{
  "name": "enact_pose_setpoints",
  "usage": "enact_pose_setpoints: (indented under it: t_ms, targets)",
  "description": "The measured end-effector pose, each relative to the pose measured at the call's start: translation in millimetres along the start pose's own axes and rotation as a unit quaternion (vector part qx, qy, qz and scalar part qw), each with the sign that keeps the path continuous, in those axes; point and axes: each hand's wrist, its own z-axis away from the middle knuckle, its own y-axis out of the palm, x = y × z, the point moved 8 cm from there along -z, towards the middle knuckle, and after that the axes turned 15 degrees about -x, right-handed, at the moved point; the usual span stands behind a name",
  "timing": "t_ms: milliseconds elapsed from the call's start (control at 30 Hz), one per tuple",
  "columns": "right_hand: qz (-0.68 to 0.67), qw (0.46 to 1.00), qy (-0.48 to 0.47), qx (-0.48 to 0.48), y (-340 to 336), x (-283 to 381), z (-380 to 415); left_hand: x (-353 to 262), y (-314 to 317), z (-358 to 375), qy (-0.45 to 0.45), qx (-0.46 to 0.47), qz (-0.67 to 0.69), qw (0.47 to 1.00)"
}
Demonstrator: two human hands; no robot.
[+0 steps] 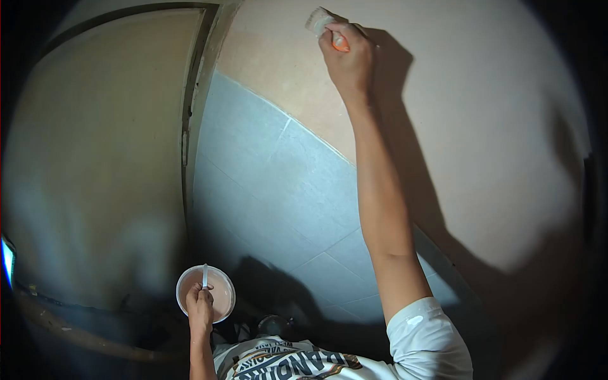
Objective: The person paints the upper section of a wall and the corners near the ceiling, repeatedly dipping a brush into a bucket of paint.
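Observation:
High on the wall, my right hand is closed around a paintbrush with an orange-ended handle. Its pale bristles point up and left and lie against or very close to the painted wall. Low at the left, my left hand grips the white handle of a paint bucket. Pinkish-beige paint shows inside the round white rim. My fingers hide part of the handle.
Below the painted area, grey-blue tiles cover the lower wall, with a slanting top edge in this view. A door in a dark frame stands at the left. My shoes show beside the bucket.

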Motion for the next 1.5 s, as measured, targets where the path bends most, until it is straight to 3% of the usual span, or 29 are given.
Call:
enact_pose_setpoints:
  t_ms: [200,300,433,600,733,867,1000,1100,1200,1233,1267,1500]
  targets:
    - [0.101,0.993,-0.052,0.001,-166.9,12.4,12.1,21.5,2.8,-10.6,-0.019,0.004,0.033,0.999]
    - [0.108,0.993,-0.039,0.003,-195.8,21.5,17.5,27.5,6.6,-15.5,-0.008,0.015,0.019,1.0]
    - [0.028,0.998,-0.05,-0.002,-141.8,50.2,23.3,20.4,5.8,-15.1,0.011,0.013,-0.023,1.0]
    - [-0.12,0.993,-0.015,0.004,10.6,48.2,51.5,27.8,-1.6,-13.9,0.023,-0.034,-0.039,0.998]
    - [-0.151,0.988,0.002,-0.025,111.8,35.7,64.2,21.1,-2.7,-2.8,0.005,-0.065,-0.013,0.998]
    - [-0.106,0.993,0.049,0.035,160.7,29.6,70.3,17.5,-4.1,0.7,-0.007,-0.083,-0.013,0.996]
    - [-0.054,0.994,0.066,0.068,155.9,20.3,72.7,25.4,-4.0,-6.0,-0.006,-0.092,-0.009,0.996]
    - [-0.015,0.996,0.045,0.078,115.9,16.5,69.1,24.4,-5.1,-6.3,-0.003,-0.091,-0.024,0.996]
    - [-0.019,0.998,0.04,0.034,28.7,21.4,60.0,25.5,-5.4,-10.2,-0.009,-0.078,-0.026,0.997]
    - [-0.015,1.0,-0.007,0.019,0.0,17.8,62.1,25.5,-5.5,-10.2,-0.014,-0.075,-0.019,0.997]
    - [0.0,0.999,0.028,0.04,-30.9,15.8,61.6,25.5,-5.0,-11.2,-0.017,-0.073,-0.009,0.997]
    - [0.131,0.99,-0.001,0.05,-189.1,32.3,55.2,19.8,-6.5,-12.3,-0.027,-0.032,-0.017,0.999]
